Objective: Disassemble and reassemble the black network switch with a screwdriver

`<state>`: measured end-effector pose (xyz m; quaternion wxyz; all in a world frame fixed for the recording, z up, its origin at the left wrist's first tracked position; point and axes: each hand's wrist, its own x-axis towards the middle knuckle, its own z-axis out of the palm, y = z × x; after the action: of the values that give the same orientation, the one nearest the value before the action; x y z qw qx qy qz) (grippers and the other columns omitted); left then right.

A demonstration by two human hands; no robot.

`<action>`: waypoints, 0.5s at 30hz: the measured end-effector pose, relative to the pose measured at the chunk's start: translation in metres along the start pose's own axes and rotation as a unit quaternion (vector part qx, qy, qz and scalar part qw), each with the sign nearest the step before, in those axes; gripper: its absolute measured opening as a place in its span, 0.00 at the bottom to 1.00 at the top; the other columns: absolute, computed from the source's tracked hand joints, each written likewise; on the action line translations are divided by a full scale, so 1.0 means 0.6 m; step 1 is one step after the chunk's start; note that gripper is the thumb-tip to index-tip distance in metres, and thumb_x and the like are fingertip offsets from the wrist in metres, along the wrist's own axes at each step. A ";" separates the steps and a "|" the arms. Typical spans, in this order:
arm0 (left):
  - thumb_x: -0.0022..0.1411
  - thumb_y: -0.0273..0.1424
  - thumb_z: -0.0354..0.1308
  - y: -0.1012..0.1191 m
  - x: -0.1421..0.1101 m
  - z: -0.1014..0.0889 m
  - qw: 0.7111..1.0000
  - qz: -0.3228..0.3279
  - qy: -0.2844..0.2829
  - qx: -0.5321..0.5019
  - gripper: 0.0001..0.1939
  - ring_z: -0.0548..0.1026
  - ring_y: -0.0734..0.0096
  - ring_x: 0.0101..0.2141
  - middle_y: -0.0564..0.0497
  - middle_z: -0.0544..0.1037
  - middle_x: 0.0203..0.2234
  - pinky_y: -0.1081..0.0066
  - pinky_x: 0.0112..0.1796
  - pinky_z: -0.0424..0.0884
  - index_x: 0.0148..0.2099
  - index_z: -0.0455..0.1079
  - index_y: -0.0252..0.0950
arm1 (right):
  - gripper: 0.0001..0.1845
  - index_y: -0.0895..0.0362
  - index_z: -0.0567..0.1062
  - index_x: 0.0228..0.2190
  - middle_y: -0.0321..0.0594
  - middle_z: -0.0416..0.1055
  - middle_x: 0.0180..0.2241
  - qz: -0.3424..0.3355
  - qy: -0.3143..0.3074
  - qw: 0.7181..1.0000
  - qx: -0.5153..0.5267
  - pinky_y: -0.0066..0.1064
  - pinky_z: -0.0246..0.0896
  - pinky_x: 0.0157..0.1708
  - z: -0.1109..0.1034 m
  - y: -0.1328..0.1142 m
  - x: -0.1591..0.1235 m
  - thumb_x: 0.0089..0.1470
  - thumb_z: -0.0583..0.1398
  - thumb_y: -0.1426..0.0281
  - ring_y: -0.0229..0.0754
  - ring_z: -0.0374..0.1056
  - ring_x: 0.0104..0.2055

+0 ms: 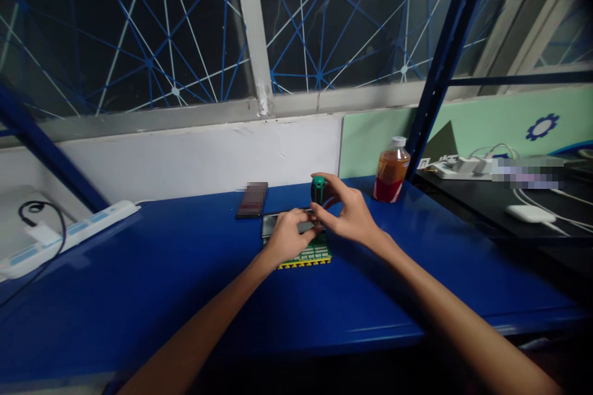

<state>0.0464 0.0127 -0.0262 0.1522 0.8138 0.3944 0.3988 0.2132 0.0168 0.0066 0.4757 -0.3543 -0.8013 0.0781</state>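
My right hand (348,210) is closed round the green handle of a screwdriver (318,188), which stands upright with its lower end hidden by my fingers. Just left of it, my left hand (293,233) has its fingers drawn together below the handle. What they pinch, if anything, is hidden. Under both hands lies a green case (315,252) with rows of small pale rectangles and a yellow toothed front edge. A dark, glossy lid-like panel (269,224) shows behind my left hand at the back of the case.
A dark phone-like slab (252,200) lies behind the case on the blue table (194,271). A drink bottle (392,170) stands at the back right. White power strips (74,237) and cables lie at the left, with more on the black table (491,197) at right.
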 end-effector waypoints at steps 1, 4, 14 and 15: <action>0.56 0.28 0.62 -0.001 0.000 0.000 1.000 -0.002 0.003 0.006 0.06 0.77 0.62 0.35 0.47 0.80 0.33 0.66 0.39 0.71 0.36 0.78 0.34 | 0.28 0.55 0.62 0.54 0.36 0.72 0.30 -0.002 0.003 1.000 -0.002 0.33 0.66 0.32 0.001 0.000 0.000 0.51 0.58 0.66 0.39 0.69 0.29; 0.55 0.28 0.63 -0.002 0.000 0.002 1.000 -0.012 0.015 0.008 0.05 0.77 0.63 0.35 0.49 0.80 0.32 0.66 0.39 0.71 0.36 0.78 0.36 | 0.28 0.55 0.63 0.54 0.35 0.72 0.30 -0.005 0.009 1.000 -0.014 0.32 0.65 0.32 0.001 0.001 0.000 0.51 0.59 0.64 0.39 0.68 0.28; 0.56 0.25 0.60 -0.004 0.001 0.006 0.999 0.002 0.017 -0.034 0.05 0.77 0.63 0.37 0.47 0.80 0.34 0.66 0.41 0.72 0.34 0.78 0.35 | 0.28 0.56 0.63 0.54 0.34 0.69 0.27 0.005 -0.001 1.000 -0.027 0.33 0.64 0.30 -0.003 -0.005 0.000 0.53 0.58 0.59 0.39 0.68 0.27; 0.56 0.24 0.60 -0.004 0.001 0.007 0.999 0.005 0.016 -0.035 0.05 0.77 0.63 0.38 0.47 0.80 0.34 0.66 0.41 0.71 0.34 0.78 0.35 | 0.28 0.56 0.63 0.54 0.35 0.70 0.28 0.004 -0.003 1.000 -0.022 0.33 0.64 0.30 -0.003 -0.005 0.000 0.54 0.57 0.60 0.39 0.68 0.27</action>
<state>0.0483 0.0151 -0.0300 0.1722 0.8035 0.3788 0.4257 0.2133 0.0139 0.0091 0.4649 -0.3682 -0.8027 0.0632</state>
